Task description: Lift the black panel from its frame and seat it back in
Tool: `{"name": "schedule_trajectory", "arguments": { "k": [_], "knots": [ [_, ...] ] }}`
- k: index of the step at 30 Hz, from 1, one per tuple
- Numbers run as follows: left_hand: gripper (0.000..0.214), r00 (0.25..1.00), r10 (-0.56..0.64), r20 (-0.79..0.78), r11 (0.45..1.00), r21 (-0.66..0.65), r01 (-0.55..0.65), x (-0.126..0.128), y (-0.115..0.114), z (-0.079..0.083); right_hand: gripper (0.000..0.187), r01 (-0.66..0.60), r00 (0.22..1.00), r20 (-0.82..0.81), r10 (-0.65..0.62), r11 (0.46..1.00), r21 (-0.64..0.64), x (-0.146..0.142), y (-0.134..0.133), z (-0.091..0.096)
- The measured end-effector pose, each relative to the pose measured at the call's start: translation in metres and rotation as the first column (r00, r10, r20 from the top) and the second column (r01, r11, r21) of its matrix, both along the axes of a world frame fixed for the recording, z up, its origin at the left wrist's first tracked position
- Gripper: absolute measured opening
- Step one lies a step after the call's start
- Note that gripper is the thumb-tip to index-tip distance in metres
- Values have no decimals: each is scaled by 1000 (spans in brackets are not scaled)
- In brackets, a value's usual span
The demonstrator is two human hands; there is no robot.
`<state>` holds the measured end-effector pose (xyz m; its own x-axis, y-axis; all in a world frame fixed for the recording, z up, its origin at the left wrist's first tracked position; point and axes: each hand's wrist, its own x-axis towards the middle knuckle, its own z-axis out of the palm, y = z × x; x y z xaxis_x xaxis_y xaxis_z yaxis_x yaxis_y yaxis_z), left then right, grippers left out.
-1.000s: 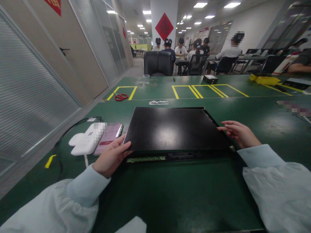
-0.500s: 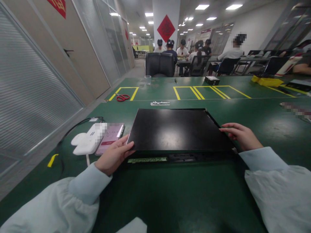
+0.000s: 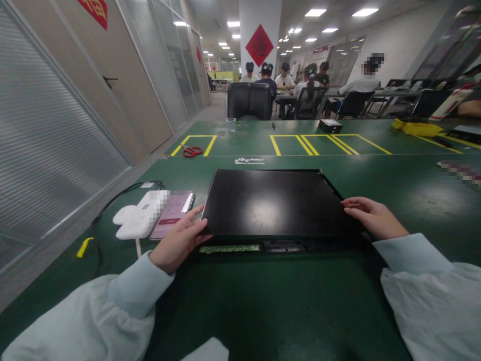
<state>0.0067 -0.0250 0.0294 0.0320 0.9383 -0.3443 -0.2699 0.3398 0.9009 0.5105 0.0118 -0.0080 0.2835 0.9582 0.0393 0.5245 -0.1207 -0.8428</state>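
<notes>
A black, glossy display panel [image 3: 266, 203] lies in a thin black frame [image 3: 329, 184], whose rim shows along the back and right sides. At the panel's near left corner, my left hand [image 3: 179, 240] is closed on the edge, thumb on top and fingers beneath. My right hand [image 3: 372, 216] pinches at the right edge with thumb and fingers together; its fingertips partly hide whether they also touch the frame. Below the panel's raised front edge, a green circuit board [image 3: 229, 248] and a black strip [image 3: 296, 245] are visible.
On the left lie a phone [image 3: 173, 213], a white device [image 3: 141, 215] and a black cable [image 3: 112, 198] with a yellow tag. Beyond are red-handled scissors [image 3: 192, 151], white scraps [image 3: 249, 161], a clear cup [image 3: 230, 125] and a black box [image 3: 329, 126]. Several people sit farther back.
My right hand's fingers have drawn closer together at the right edge. The whole view has shifted slightly; the panel stays nearly in the same place between my hands.
</notes>
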Motion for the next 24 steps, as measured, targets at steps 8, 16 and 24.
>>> {"name": "schedule_trajectory", "arguments": {
  "k": [8, 16, 24],
  "knots": [
    [56, 991, -12, -132, 967, 250, 45, -11, 4, -9, 29, -6, 994, 110, 7, 1000, -11, 8, 3, -9],
    [65, 921, 17, -389, 948, 299, 109, -18, 7, -24, 29, 41, 980, 196, -39, 999, -6, 8, 3, -12],
    [67, 798, -21, -603, 923, 294, 247, -24, 16, -42, 25, 91, 957, 276, -87, 996, -1, 6, 1, -10]
  ]
}}
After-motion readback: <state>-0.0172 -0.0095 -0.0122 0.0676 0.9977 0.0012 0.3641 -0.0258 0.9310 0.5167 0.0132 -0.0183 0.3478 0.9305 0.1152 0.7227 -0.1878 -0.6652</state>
